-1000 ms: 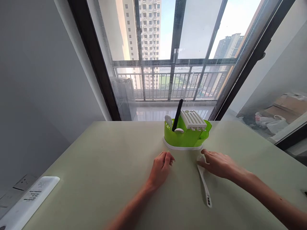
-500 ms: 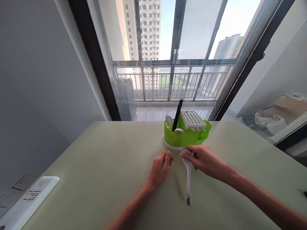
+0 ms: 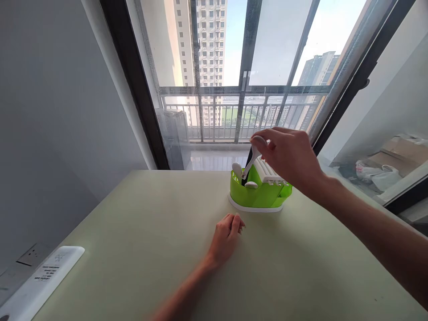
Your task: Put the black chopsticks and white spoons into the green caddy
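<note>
My right hand [image 3: 290, 154] is closed on the bowl end of a white spoon [image 3: 252, 161], above the green utensil holder [image 3: 256, 196]. The spoon tilts with its handle pointing down, and the handle tip is at the holder's left compartment. In that same compartment stand another white spoon [image 3: 236, 169], black chopsticks [image 3: 249, 157] partly hidden behind the held spoon, and a white spoon whose bowl [image 3: 251, 184] rests over the front rim. My left hand [image 3: 227, 231] lies on the table in front of the holder, fingers curled in, with nothing visible in them.
A white slotted rack [image 3: 265, 171] tops the holder, partly covered by my right hand. On the pale green table [image 3: 140, 240], a white power strip [image 3: 50, 276] lies at the left edge. Glass sliding doors stand beyond the far edge; bags [image 3: 381, 174] lie off to the right.
My right hand has lifted the spoon from the table in front up and forward over the holder's left compartment. The left hand has stayed nearly where it was.
</note>
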{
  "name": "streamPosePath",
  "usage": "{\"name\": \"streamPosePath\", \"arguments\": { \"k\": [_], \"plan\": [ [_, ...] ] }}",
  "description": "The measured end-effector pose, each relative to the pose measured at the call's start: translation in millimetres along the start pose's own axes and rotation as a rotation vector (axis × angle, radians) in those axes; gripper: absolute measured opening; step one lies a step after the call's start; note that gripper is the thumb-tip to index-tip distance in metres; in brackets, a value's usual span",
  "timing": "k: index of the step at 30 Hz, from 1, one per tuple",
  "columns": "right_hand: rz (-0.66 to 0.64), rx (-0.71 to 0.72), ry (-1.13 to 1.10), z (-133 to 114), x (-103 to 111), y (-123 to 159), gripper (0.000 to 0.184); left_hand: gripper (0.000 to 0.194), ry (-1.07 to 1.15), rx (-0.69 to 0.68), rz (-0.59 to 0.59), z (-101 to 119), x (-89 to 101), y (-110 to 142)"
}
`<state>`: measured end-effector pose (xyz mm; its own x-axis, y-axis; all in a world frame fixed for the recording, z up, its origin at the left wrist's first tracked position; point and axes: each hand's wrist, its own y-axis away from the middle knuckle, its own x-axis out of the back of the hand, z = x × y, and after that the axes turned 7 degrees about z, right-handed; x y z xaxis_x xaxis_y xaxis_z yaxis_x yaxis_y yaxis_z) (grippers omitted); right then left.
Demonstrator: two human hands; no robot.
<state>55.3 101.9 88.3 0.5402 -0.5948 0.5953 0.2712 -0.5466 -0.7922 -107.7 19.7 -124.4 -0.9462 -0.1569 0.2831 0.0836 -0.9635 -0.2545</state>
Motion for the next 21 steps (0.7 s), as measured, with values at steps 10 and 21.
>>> {"name": "streamPosePath", "arguments": {
  "k": [10, 21],
  "plan": [
    [-0.546, 0.083, 0.276, -17.2, -70.6, 18.5, 0.034, 0.047, 0.002, -0.009, -0.014, -1.5, 0.0, 1.0],
    [-0.374, -0.105, 0.043, 6.8, -53.7, 26.8, 0.042, 0.047, -0.033, -0.011, -0.03, -3.7, -0.7, 1.5]
  ]
}}
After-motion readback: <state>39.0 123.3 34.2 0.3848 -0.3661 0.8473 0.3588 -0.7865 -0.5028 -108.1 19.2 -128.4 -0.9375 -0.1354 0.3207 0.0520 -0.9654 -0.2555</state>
